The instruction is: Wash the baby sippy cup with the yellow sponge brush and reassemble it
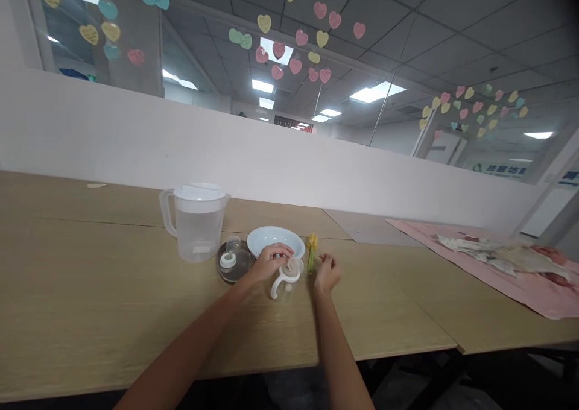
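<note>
Left hand (pixel 270 259) fingers grip top of white-handled cup (pixel 286 275) on table (pixel 113 289), center. Right hand (pixel 327 272) just right, fingers loosely curled, holding nothing. Beyond: brush (pixel 311 252), plate (pixel 275 241), dark lid (pixel 234 259), far-left pitcher (pixel 197 222).

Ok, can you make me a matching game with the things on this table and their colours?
Things:
1. jug
2. bowl
3. brush
4. cloth

Colours:
a. pink
b. yellow and green
c. clear with a white lid
d. pale blue

Right pairs: 1-c, 2-d, 3-b, 4-a.
</note>
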Demonstrator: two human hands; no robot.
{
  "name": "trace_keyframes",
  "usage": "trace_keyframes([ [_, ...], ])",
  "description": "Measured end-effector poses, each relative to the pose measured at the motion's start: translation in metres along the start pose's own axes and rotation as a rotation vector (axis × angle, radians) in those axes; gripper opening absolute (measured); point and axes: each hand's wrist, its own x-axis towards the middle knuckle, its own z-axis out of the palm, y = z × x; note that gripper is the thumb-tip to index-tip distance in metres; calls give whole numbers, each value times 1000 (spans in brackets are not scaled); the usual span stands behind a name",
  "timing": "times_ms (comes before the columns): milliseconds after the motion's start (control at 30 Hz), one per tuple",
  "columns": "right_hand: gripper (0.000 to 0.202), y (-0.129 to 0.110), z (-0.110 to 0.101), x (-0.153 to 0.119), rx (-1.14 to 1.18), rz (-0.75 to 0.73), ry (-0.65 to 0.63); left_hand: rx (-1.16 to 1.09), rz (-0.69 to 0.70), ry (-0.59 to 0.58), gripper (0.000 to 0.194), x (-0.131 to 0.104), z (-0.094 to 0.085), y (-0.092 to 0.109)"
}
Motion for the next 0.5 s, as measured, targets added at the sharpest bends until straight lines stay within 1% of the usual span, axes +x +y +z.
trace_keyframes([
  [133, 45, -3, 2, -12, -298, -302, -146, 62, -30, 52, 14, -5, 6, -6],
  [200, 49, -3, 3, -16, -419, -421, -184, 102, -19, 99, 17, -8, 8, -8],
  [267, 49, -2, 4, -18, -550, -507, -212, 154, 30, 142, 19, -12, 9, -8],
  [333, 46, 0, 6, -18, -688, -538, -246, 217, 99, 183, 22, -17, 7, -7],
  [400, 43, 1, 7, -18, -815, -539, -299, 305, 198, 230, 24, -22, 5, -5],
  [433, 41, 1, 7, -17, -869, -538, -327, 364, 271, 240, 25, -25, 4, -3],
  [500, 39, 2, 7, -17, -956, -541, -384, 505, 458, 201, 27, -29, 3, 0],
])
